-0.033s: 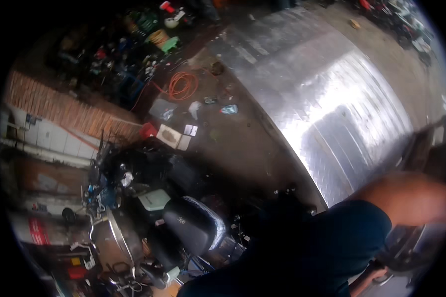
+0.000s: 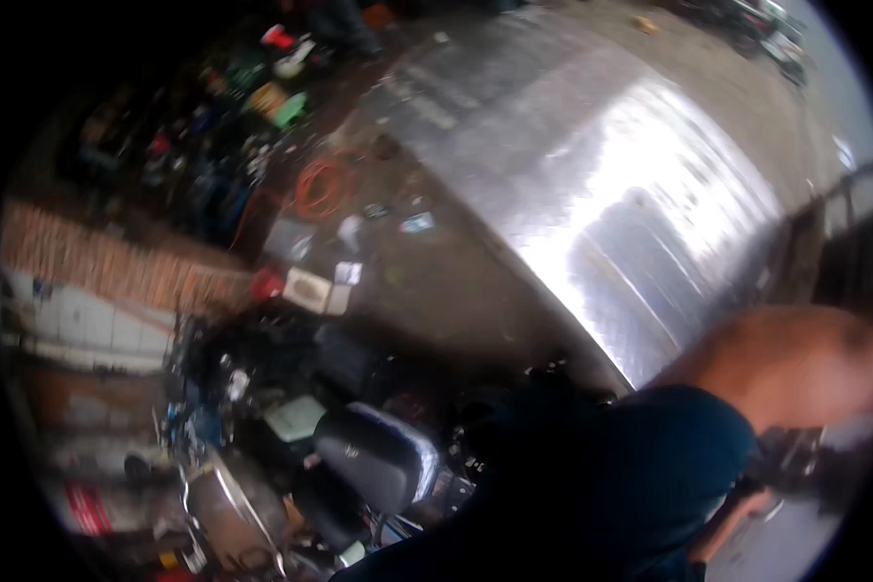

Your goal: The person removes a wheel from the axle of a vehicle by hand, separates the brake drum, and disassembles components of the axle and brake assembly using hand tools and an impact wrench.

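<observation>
1. The right hand (image 2: 734, 524), blurred and partly covered by dark navy cloth (image 2: 611, 475), appears slightly higher in view than earlier; whether its fingers are open or gripping, I cannot tell.
2. A dark, blurred object (image 2: 795, 461) lies just above and right of the fingers; contact is unclear.
3. A bare bent limb (image 2: 795, 364) likewise appears higher.
4. The black padded seat (image 2: 373, 456) bears a small pale mark, illegible; white lettering on a red panel (image 2: 89, 509) is also unreadable.
5. Beyond, the shiny silver metal plate (image 2: 592, 204) and coiled orange cable (image 2: 320, 189) appear farther left than before.
</observation>
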A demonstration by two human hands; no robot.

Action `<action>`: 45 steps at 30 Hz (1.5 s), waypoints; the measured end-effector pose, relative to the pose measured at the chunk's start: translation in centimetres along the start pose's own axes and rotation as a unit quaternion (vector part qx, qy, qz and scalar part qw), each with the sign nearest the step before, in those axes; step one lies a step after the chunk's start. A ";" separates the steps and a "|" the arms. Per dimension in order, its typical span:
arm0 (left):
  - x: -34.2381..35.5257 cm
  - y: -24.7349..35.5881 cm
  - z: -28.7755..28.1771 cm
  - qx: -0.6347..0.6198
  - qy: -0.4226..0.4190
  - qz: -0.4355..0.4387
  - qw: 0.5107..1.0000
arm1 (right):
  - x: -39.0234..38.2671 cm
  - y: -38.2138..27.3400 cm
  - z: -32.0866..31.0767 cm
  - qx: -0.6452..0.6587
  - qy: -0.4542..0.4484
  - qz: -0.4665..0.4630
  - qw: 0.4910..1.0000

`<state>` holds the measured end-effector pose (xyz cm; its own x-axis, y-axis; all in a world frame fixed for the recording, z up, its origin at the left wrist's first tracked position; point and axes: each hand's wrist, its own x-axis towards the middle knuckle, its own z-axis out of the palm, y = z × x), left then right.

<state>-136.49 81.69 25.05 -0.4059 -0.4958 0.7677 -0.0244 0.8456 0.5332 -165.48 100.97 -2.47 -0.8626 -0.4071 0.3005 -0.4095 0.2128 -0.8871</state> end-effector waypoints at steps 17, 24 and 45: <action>-8.1 7.9 10.9 -0.407 -0.065 -0.333 0.848 | -8.8 -15.3 -0.9 0.223 -0.155 0.217 0.938; -9.9 10.9 13.3 -0.118 0.105 -0.330 0.931 | 3.8 -6.3 -5.1 -0.026 -0.244 -0.016 0.969; -9.6 9.9 18.5 0.103 0.249 -0.295 0.917 | 18.5 13.2 3.3 0.043 -0.599 -0.003 0.800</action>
<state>-149.72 98.47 16.44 0.1997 -0.8644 0.4615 -0.2980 0.3951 0.8689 -185.89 93.32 -9.74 0.0640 -0.9777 -0.2000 -0.3455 0.1663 -0.9236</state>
